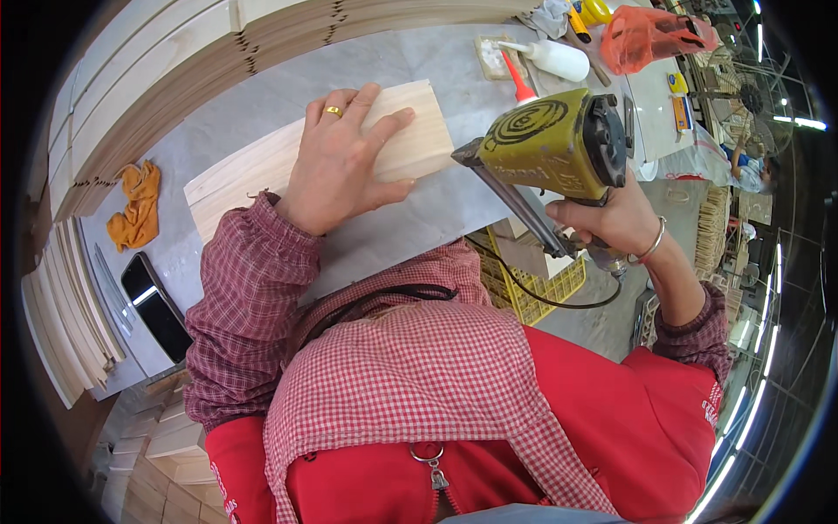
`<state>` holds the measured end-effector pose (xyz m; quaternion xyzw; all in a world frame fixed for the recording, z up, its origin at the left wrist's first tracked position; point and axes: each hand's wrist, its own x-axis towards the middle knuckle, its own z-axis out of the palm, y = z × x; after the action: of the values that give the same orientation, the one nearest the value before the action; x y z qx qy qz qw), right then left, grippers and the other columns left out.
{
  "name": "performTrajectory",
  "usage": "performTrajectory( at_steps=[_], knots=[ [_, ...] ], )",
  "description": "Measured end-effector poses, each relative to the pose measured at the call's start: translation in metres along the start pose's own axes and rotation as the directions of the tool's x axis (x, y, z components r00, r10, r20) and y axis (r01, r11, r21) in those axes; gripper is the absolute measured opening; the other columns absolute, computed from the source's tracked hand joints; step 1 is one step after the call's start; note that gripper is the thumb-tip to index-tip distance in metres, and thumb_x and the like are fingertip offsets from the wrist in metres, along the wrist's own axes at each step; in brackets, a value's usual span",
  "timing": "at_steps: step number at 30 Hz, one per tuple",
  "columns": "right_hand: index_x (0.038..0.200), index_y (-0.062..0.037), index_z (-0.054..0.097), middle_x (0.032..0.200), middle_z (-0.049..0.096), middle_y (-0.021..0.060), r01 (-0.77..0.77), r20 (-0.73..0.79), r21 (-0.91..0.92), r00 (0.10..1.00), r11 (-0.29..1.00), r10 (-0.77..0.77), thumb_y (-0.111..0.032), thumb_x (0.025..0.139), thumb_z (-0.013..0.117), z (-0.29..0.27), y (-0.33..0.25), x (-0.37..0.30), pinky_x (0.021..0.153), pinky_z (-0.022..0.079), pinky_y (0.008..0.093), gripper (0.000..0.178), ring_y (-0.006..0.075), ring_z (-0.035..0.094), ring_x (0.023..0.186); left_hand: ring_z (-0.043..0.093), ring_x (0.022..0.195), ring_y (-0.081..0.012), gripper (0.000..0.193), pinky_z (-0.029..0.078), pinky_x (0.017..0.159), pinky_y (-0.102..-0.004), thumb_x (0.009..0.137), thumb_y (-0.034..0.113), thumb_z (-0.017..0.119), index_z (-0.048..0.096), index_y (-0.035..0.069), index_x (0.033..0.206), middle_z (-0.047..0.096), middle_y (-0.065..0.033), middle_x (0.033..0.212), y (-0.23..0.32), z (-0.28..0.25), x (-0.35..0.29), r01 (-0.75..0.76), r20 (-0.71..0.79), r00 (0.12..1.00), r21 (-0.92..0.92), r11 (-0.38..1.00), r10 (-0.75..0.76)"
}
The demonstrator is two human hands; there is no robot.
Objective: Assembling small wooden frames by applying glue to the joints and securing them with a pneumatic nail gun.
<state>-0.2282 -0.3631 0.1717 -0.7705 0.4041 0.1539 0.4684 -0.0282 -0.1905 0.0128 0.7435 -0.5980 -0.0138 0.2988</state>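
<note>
My left hand lies on a pale wooden board on the table, its fingers spread over the top and a gold ring on one of them. The thumb points towards the board's near edge. My right hand is wrapped round the handle of an olive-green nail gun. The tool's dark nose sits at the right end of the board; whether it touches the wood, I cannot tell. A thin air hose hangs from the handle.
Stacked wooden boards line the far left of the grey table. An orange cloth and a phone lie at left. Beyond the nail gun are a white glue bottle and a red plastic bag. A yellow crate stands below.
</note>
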Motion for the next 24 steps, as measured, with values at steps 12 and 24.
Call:
performTrajectory(
  at_steps=[12, 24],
  knots=[
    [0.101, 0.0006, 0.060, 0.066, 0.059, 0.0042, -0.001, -0.022, 0.053, 1.000, 0.999, 0.002, -0.007, 0.070, 0.069, 0.008, 0.014, -0.005, 0.043, 0.037, 0.0224, 0.033, 0.0089, 0.046, 0.045, 0.045, 0.106, -0.0314, 0.066, 0.030, 0.097, -0.0404, 0.056, 0.035, 0.080, 0.060, 0.014, 0.116, 0.045, -0.0175, 0.127, -0.001, 0.006, 0.002, -0.039, -0.050, 0.998, 0.054, 0.998, 0.042],
    [0.096, 0.0004, 0.058, 0.064, 0.057, 0.0039, -0.003, -0.046, 0.000, 0.999, 1.000, 0.003, -0.007, 0.067, 0.067, 0.012, 0.009, -0.008, 0.042, 0.037, 0.0225, 0.031, 0.0094, 0.045, 0.044, 0.043, 0.117, -0.0345, 0.076, 0.034, 0.101, -0.0435, 0.056, 0.038, 0.081, 0.053, 0.013, 0.122, 0.043, -0.0174, 0.131, -0.013, -0.018, -0.017, -0.064, 0.054, 0.997, 0.064, 0.996, 0.061]
  ],
)
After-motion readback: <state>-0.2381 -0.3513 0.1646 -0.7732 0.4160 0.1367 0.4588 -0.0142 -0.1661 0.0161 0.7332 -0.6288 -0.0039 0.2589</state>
